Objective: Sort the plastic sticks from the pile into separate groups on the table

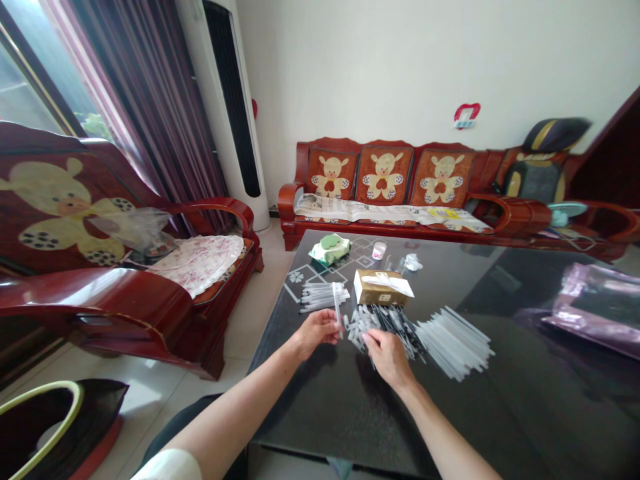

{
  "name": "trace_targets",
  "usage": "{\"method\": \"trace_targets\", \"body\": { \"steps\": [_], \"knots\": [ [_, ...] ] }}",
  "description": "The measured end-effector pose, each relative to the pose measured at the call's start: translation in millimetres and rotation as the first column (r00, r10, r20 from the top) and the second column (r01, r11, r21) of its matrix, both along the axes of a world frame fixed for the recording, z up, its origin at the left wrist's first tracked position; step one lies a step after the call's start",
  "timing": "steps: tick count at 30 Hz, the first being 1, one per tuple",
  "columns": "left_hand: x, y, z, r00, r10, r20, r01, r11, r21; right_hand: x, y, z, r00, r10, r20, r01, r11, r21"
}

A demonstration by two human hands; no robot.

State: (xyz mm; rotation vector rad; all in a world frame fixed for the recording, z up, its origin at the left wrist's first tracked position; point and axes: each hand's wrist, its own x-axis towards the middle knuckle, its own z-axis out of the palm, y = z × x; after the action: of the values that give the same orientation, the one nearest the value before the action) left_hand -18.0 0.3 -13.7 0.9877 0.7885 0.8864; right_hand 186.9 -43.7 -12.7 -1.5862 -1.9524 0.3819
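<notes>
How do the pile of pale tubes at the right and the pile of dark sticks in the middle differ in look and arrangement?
The pale tubes are whitish, while the dark sticks look black and grey. The pale tubes lie mostly side by side, whereas the dark sticks look more jumbled. Both are piles of long, thin pieces on the black table.
</notes>
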Motion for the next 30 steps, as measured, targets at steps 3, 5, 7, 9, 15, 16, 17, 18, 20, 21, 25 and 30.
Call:
{"method": "trace_targets", "body": {
  "steps": [3,5,7,9,15,16,17,18,20,21,25,30],
  "knots": [
    [5,-4,-0.5,0.998,-0.03,0.062,0.03,1.0,0.004,-12,-3,-3,0.934,0.109,-0.339,-0.172,0.972,-0.162],
    [6,-6,-2.2,0.996,-0.035,0.077,0.034,0.999,0.009,-18,-5,-8,0.852,0.072,-0.519,-0.243,0.932,-0.27],
    [7,-7,-3.7,0.996,-0.036,0.083,0.035,0.999,0.011,-22,-6,-12,0.774,0.013,-0.633,-0.291,0.895,-0.338],
    [8,-8,-4.1,0.996,-0.04,0.084,0.039,0.999,0.011,-24,-6,-15,0.73,-0.004,-0.684,-0.325,0.877,-0.353],
    [7,-7,-0.6,0.999,-0.019,0.043,0.018,0.999,0.031,-22,-5,-17,0.723,0.027,-0.69,-0.362,0.866,-0.346],
    [6,-5,0.0,0.999,-0.002,0.034,0.001,0.999,0.037,-22,-5,-17,0.725,0.023,-0.688,-0.362,0.863,-0.353],
    [4,-4,0.3,0.999,0.019,0.026,-0.02,0.999,0.042,-22,-6,-17,0.732,0.02,-0.681,-0.359,0.861,-0.361],
    [2,-2,0.4,0.999,0.043,0.023,-0.044,0.998,0.049,-22,-6,-16,0.741,0.017,-0.671,-0.354,0.859,-0.369],
    [-2,2,-0.4,0.995,0.1,0.018,-0.101,0.993,0.063,-22,-7,-15,0.763,0.007,-0.647,-0.34,0.855,-0.392],
    [-4,4,-1.2,0.991,0.132,0.013,-0.133,0.989,0.068,-22,-7,-14,0.773,0.001,-0.635,-0.333,0.852,-0.404],
    [-11,10,-5.6,0.97,0.244,-0.019,-0.243,0.968,0.056,-21,-8,-13,0.796,-0.022,-0.605,-0.307,0.846,-0.435],
    [-14,15,-7.9,0.957,0.289,0.023,-0.289,0.957,-0.003,-18,-6,-16,0.754,-0.06,-0.654,-0.319,0.837,-0.444]
  ]
}}
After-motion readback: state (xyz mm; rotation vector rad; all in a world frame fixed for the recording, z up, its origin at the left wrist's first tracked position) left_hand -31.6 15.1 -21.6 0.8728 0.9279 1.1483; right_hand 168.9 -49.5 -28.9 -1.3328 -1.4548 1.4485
